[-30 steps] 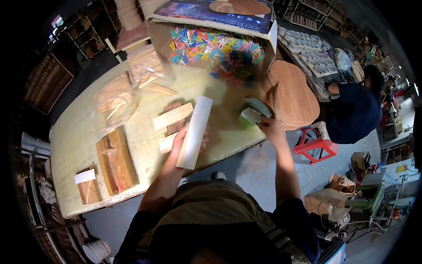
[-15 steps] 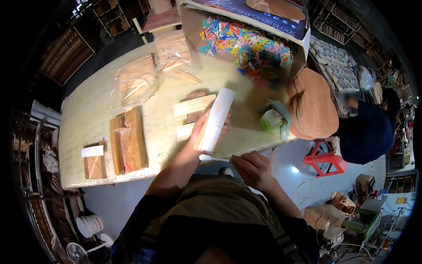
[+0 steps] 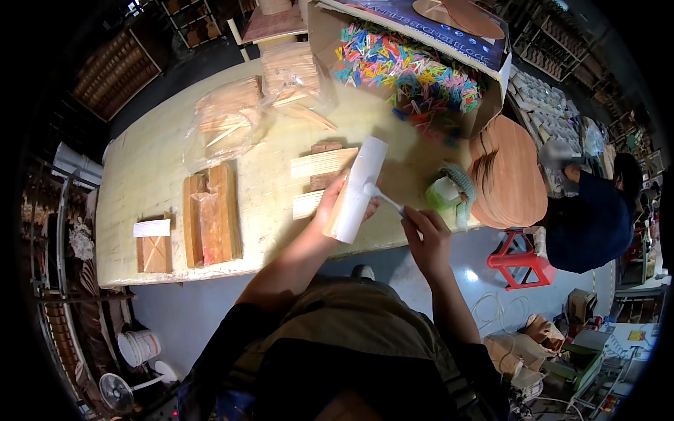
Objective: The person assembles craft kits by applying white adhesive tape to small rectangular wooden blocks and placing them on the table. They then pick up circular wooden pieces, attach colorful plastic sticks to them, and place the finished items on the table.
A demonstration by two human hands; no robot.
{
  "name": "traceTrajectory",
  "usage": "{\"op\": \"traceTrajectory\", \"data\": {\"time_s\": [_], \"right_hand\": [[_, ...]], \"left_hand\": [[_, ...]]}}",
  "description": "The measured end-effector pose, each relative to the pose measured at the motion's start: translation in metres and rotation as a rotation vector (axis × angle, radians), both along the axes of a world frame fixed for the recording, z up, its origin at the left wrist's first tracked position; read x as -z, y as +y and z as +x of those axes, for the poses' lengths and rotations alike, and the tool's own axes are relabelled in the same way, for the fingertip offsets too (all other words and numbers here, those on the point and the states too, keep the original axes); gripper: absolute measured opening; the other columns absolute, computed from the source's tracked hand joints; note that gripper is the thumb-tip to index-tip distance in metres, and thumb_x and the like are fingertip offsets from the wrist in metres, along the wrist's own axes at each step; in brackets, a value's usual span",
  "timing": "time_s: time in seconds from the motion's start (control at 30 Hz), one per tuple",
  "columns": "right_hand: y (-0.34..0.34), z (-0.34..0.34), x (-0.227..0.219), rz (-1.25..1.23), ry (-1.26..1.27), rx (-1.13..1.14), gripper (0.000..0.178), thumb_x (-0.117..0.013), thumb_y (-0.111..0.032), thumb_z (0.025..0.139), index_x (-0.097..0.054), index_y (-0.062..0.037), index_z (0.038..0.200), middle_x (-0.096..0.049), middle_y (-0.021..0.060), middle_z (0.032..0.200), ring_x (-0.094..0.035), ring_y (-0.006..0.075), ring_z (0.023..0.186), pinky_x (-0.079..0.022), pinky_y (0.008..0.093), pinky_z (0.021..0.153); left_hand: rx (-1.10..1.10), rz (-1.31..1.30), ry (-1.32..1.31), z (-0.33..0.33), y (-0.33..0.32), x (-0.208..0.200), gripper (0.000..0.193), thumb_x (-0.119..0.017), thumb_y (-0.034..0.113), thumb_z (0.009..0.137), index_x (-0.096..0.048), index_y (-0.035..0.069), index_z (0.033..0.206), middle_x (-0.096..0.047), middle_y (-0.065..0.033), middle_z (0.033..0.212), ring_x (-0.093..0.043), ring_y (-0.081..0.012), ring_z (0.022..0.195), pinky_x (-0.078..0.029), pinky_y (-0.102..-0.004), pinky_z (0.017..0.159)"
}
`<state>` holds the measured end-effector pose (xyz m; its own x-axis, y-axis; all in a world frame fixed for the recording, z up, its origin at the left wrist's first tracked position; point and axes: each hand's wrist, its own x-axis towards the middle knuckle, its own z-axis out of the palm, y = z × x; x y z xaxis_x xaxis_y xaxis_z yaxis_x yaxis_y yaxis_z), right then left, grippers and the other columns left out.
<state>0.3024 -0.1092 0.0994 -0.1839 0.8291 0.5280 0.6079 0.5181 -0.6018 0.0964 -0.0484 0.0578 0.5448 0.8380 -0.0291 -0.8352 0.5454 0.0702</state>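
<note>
Right hand (image 3: 430,240) pinches a small applicator (image 3: 385,197) by its handle, white tip touching the white face of a pale wooden piece (image 3: 355,199). Left hand (image 3: 328,205) wrapped around that piece from beneath, presumably to leave the face exposed; piece lies across the hand, both ends projecting beyond the grip. Farther: green tub (image 3: 441,194) near the right hand, likely for easy reach; beyond, clothespins (image 3: 404,63) in an open carton (image 3: 326,34)

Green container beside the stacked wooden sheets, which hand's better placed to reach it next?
Probably your right hand: it is nearer the green container and holds only a slim white-tipped applicator. Your left hand is farther off, gripping the long white-faced block.
</note>
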Motion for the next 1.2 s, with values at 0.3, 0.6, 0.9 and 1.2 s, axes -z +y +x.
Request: {"op": "traceTrajectory", "data": {"time_s": [0.3,0.6,0.9,1.2], "right_hand": [[-0.002,-0.013,0.0,0.104,0.032,-0.115,0.025,-0.073,0.002,0.073,-0.07,-0.0044,0.097,-0.063,0.0102,0.081,-0.063,0.0225,0.068,-0.05,0.0319,0.057],[-0.015,-0.023,-0.018,0.255,-0.091,-0.311,0.026,-0.073,-0.002,0.07,-0.071,-0.0092,0.095,-0.059,0.0058,0.077,-0.059,0.0195,0.064,-0.048,0.032,0.052],[-0.01,-0.019,-0.025,0.061,-0.016,-0.356,0.023,-0.073,-0.002,0.074,-0.071,-0.0062,0.096,-0.061,0.007,0.078,-0.06,0.0199,0.065,-0.049,0.0298,0.057],[0.069,0.007,-0.006,0.12,-0.008,0.13,0.02,-0.071,-0.003,0.076,-0.071,-0.0059,0.096,-0.061,0.0072,0.077,-0.06,0.0217,0.064,-0.049,0.031,0.058]], "left_hand": [[0.049,0.009,-0.064,-0.004,0.0,0.009,0.043,-0.053,0.034,0.092,-0.051,-0.002,0.114,-0.056,-0.0099,0.095,-0.054,-0.018,0.076,-0.047,-0.0277,0.062],[0.0,-0.029,0.067,-0.008,0.003,-0.007,0.038,-0.052,0.034,0.093,-0.054,0.0,0.111,-0.057,-0.005,0.089,-0.051,-0.0139,0.069,-0.043,-0.025,0.059],[0.044,-0.018,-0.121,-0.008,0.002,-0.01,0.034,-0.053,0.032,0.094,-0.052,0.002,0.11,-0.054,-0.0045,0.09,-0.052,-0.0123,0.073,-0.043,-0.0229,0.059],[0.031,-0.082,0.246,0.001,-0.03,-0.031,0.045,-0.049,0.042,0.096,-0.053,0.003,0.116,-0.057,-0.0099,0.088,-0.053,-0.0192,0.075,-0.047,-0.0263,0.062]]}}
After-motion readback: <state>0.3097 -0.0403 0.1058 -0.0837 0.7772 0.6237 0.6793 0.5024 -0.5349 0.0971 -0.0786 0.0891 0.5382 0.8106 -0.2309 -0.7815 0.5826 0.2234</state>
